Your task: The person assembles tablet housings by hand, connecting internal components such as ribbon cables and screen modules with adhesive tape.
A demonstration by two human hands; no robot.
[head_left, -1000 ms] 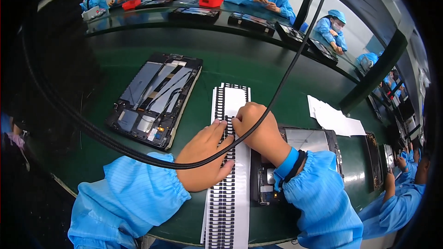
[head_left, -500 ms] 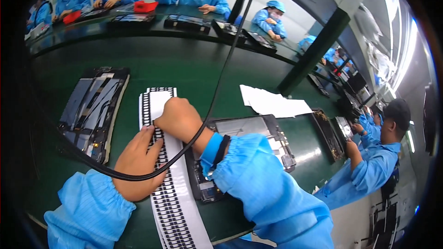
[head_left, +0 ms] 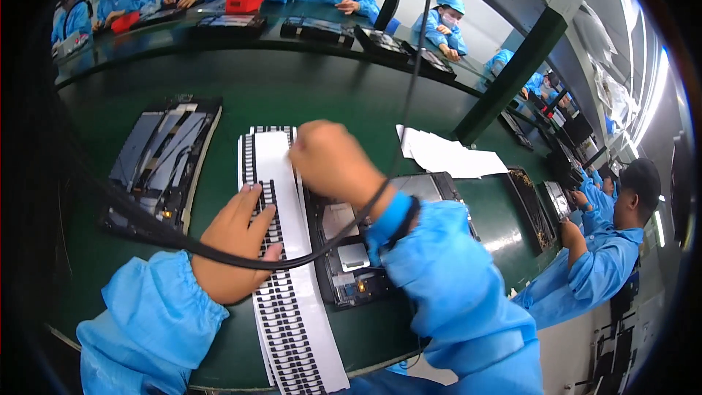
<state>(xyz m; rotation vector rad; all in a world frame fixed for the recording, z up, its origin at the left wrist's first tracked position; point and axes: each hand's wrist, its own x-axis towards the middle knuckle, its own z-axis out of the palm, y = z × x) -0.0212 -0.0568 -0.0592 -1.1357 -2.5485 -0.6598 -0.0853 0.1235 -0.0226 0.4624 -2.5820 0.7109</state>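
A long white backing sheet with rows of small black stickers (head_left: 292, 336) runs from the table's near edge away from me, on top of a similar sheet. My left hand (head_left: 232, 249) lies flat on it, fingers stretched over the sticker column. Just above the sheet's far right side is my right hand (head_left: 333, 161), closed and slightly blurred; whatever its fingertips pinch is hidden. Under my right forearm lies an opened tablet-like device (head_left: 362, 285) with its inner parts showing, partly covered by my sleeve. Another opened device (head_left: 157, 161) rests to the left of the sheets.
A black cable (head_left: 322, 249) hangs across the view, in front of my hands. White paper sheets (head_left: 450, 153) lie at the right, near a green post (head_left: 512, 73) and a dark tray (head_left: 532, 208). Co-workers in blue sit across the bench and at the right (head_left: 596, 256).
My right hand has lifted off the sticker sheet and moved slightly up and right. The sticker column's far end now shows beyond my left fingertips. The left hand stays flat.
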